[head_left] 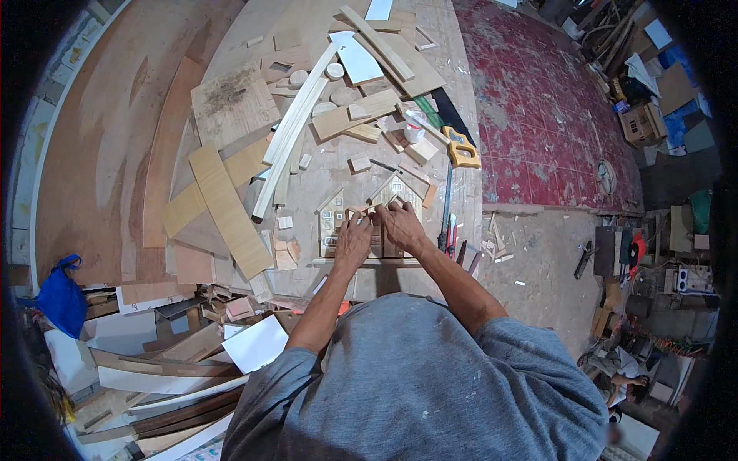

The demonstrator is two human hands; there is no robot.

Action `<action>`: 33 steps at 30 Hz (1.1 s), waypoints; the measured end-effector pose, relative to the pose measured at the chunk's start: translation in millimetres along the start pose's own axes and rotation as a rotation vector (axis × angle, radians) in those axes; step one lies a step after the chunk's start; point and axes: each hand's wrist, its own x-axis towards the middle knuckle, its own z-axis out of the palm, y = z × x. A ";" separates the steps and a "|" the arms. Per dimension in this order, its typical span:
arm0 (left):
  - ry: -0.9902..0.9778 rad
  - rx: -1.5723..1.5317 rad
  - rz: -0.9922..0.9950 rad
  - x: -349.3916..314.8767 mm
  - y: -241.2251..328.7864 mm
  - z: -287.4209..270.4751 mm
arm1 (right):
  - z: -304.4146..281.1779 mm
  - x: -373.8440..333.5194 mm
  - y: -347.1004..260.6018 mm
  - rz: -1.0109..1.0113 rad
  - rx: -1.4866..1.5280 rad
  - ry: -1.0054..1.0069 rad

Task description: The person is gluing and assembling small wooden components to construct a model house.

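A small wooden house model (332, 223) lies flat on the worktable in front of me, with peaked roof outlines and little windows on its face. My left hand (354, 240) rests over its middle, fingers bent and closed on the piece. Close beside it, my right hand (400, 229) has its fingers curled and pressed together at the foot of the right-hand gable (396, 187). Both sets of fingertips nearly meet along pale strips of the model. Exactly which part each fingertip grips is hidden by the hands.
Wood strips (296, 127), boards (231, 207) and offcuts cover the worktable (304, 184). A yellow-handled saw (462, 148) and a white cup (415, 127) lie beyond my right hand. Scrap wood (177, 349) is piled lower left. A person's arm (629, 380) shows far lower right.
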 end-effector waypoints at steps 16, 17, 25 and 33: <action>-0.073 0.021 0.002 0.4 -2.9 0.5 | -1.4 0.7 2.4 -0.020 0.017 -0.031; -0.071 0.020 0.005 0.1 -2.6 3.1 | 2.2 1.5 5.0 -0.012 0.045 -0.020; -0.045 0.052 0.039 7.5 3.5 -6.9 | 11.1 -3.3 47.3 0.231 0.921 0.320; 0.153 -0.174 -0.024 1.8 -12.9 8.2 | 0.2 -45.2 63.9 0.340 0.847 0.381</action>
